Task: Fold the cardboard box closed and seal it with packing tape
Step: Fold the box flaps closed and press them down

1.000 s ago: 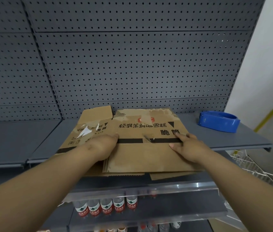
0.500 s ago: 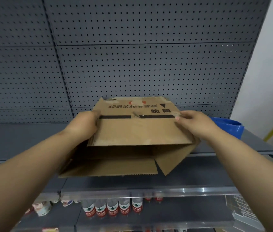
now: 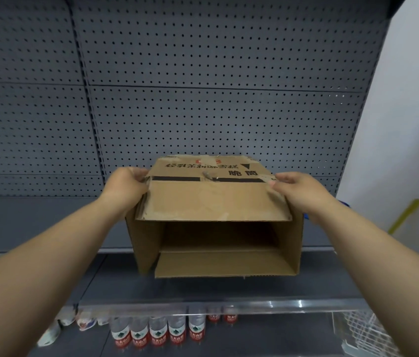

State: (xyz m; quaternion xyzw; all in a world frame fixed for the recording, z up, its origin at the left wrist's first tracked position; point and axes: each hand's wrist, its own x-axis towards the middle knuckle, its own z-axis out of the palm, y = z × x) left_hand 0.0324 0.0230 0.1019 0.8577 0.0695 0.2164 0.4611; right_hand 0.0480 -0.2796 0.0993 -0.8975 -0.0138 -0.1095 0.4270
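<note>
A brown cardboard box with black printed characters is held up above the grey shelf, squared into shape, its open end facing me. My left hand grips its upper left edge. Gripping the upper right edge is my right hand. The side flaps hang down and the bottom flap sticks out toward me. The blue tape dispenser is almost wholly hidden behind my right forearm; only a sliver shows.
A grey pegboard wall rises behind the shelf. Several water bottles stand on the lower shelf. A white wire basket sits at lower right. A yellow stick leans on the white wall at right.
The box lay flat on the shelf a second ago. Both hands have lifted it and it has opened from flat into a square tube, now hiding the tape dispenser.
</note>
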